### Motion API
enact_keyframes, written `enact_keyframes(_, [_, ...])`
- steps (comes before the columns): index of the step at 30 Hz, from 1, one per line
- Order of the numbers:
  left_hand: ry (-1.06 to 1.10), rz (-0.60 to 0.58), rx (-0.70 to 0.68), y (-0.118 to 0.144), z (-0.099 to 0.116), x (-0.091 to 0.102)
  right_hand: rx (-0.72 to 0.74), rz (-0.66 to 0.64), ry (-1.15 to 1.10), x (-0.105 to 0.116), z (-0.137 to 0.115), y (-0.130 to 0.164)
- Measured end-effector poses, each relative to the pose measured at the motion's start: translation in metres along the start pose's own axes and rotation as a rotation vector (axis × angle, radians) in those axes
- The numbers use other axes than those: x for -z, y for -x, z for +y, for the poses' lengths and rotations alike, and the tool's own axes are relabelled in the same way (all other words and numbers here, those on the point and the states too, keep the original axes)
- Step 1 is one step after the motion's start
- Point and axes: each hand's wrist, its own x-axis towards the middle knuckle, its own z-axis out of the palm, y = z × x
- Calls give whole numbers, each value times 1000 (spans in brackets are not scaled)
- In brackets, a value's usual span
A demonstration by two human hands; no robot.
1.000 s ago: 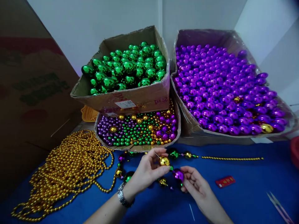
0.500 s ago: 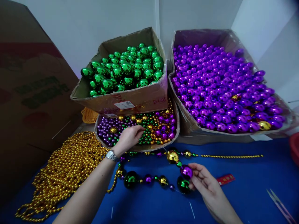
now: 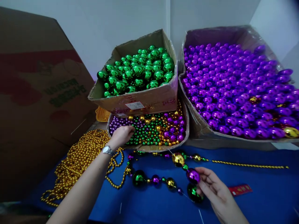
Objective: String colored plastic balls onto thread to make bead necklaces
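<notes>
My right hand (image 3: 215, 189) grips a string of beads at a large purple bead (image 3: 193, 176). Beside that bead hang a big dark green bead (image 3: 194, 193) and, further up, a small green bead and a large gold bead (image 3: 178, 159). A thin end of string sticks out past the gold bead. The rest of the string curves over the blue table with purple, gold and green beads (image 3: 139, 178). My left hand (image 3: 121, 136), with a watch at its wrist, is over a low box of small mixed beads (image 3: 147, 133). Its fingers are pinched; whatever they hold is hidden.
Behind stand a carton of green balls (image 3: 137, 70) and a larger one of purple balls (image 3: 229, 90). Gold bead chains (image 3: 79, 161) are heaped at left beside a tall carton (image 3: 42, 102). A red packet (image 3: 240, 189) lies right of my right hand on the blue cloth (image 3: 149, 205).
The view has swung left, so most things sit further right. My left hand has moved left within the bead box, toward the dark purple beads. My right hand keeps its hold on the string.
</notes>
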Motion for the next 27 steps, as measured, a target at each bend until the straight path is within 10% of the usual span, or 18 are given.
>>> enact_keyframes(19, [-108,53,-54,-51,38,-25,52,8,-8,0,-8,0])
enact_keyframes(27, [123,205,-32,-34,57,-1,81,50,-38,9,-9,1])
